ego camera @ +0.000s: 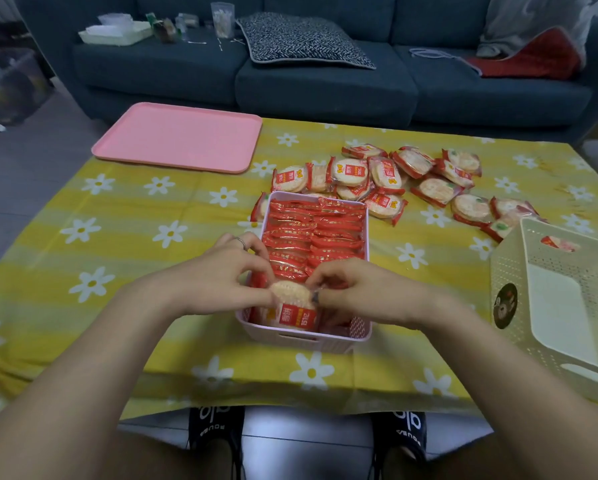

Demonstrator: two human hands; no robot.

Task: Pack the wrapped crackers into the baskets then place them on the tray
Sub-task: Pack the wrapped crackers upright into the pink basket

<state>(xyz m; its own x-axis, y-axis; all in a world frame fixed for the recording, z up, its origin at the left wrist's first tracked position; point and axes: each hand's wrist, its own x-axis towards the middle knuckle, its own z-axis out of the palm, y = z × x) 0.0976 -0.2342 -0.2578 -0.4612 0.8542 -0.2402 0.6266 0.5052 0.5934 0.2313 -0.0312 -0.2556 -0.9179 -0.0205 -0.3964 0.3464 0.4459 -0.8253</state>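
The left hand [221,271] and the right hand [346,289] both pinch one round cracker in its clear and red wrapper [290,306], standing at the near end of the pink plastic basket [301,337]. The basket looks almost full, though the hands hide part of it. Pushed too hard, the cracker could snap. More wrapped crackers [394,178] lie on the yellow flowered surface [117,237]. The pink flat tray [176,136] waits far off.

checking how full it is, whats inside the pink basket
The pink basket holds upright rows of wrapped crackers. Both hands press one more packet into its near end. Its floor is covered.
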